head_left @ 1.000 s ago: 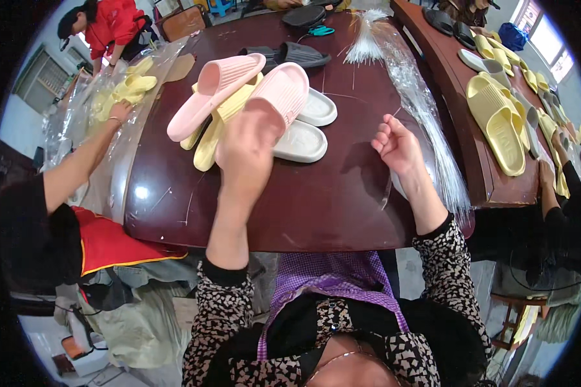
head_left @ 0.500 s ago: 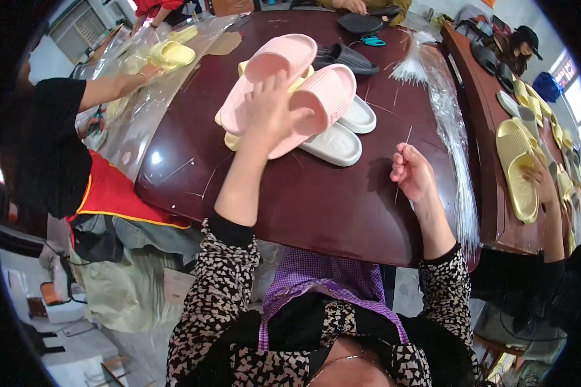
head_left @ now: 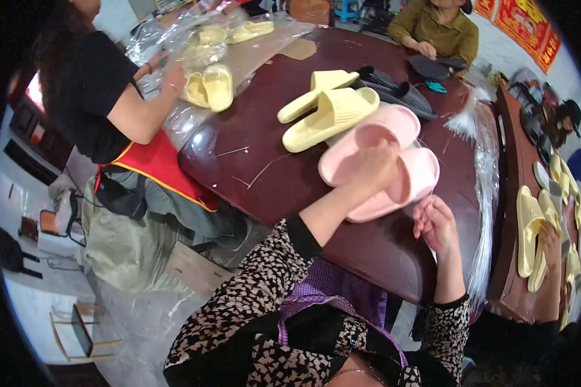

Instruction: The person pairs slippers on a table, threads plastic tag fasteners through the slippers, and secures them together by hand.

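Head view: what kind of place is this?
Probably a small footwear packing workshop: pink slippers under the left hand, yellow slippers on a dark round table, clear plastic bags, and other people handling slippers nearby.

A single view is supplied, taken from a fisheye camera worn on the head. It is directed steeply downward and forward over the dark round surface (head_left: pixel 284 168), at close range. The wearer's patterned sleeves are seen entering from the lower edge. Straight lines are bent toward the rim, and the corners are blacked out.
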### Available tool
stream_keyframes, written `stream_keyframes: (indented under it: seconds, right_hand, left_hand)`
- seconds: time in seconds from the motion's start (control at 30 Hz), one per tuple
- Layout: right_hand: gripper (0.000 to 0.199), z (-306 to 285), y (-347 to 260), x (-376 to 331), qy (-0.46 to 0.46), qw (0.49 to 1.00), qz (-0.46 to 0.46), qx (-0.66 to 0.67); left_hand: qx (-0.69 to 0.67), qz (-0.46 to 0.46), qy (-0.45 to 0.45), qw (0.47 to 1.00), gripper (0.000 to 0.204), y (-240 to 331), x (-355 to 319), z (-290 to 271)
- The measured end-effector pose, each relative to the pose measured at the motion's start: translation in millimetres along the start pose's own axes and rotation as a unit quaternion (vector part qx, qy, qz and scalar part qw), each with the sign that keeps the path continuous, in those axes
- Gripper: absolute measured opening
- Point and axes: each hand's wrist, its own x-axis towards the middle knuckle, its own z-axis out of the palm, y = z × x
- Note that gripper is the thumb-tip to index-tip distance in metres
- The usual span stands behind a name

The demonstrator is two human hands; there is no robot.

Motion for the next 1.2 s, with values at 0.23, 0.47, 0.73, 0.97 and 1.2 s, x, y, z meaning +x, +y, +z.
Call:
stream_keyframes:
  seconds: [0.23,0.47,0.73,0.97,1.2]
  right_hand:
    - [0.011,17.7,-0.5,-7.2,-0.012,0.997,0.025,-0.072]
    - [0.013,-15.0,1.5,15.8,0.131,0.977,-0.046,-0.164]
    - [0.018,-40.6,11.6,43.3,0.07,0.905,-0.176,-0.381]
    - [0.023,-14.6,3.0,35.0,0.029,0.851,-0.127,-0.509]
    - [0.034,-35.5,6.7,45.3,0.083,0.867,-0.108,-0.48]
  left_hand:
    - [-0.147,0.032,0.042,0.988,0.026,5.7,-14.2,25.1]
    - [-0.266,0.089,-0.06,0.958,0.025,5.9,-13.9,55.2]
    - [-0.244,0.204,0.027,0.948,0.023,-11.9,-13.8,49.2]
    - [-0.38,-0.097,0.388,0.834,0.036,-114.7,-10.8,-12.1]
    - [-0.602,-0.169,0.587,0.515,0.052,-198.0,-60.1,-62.7]
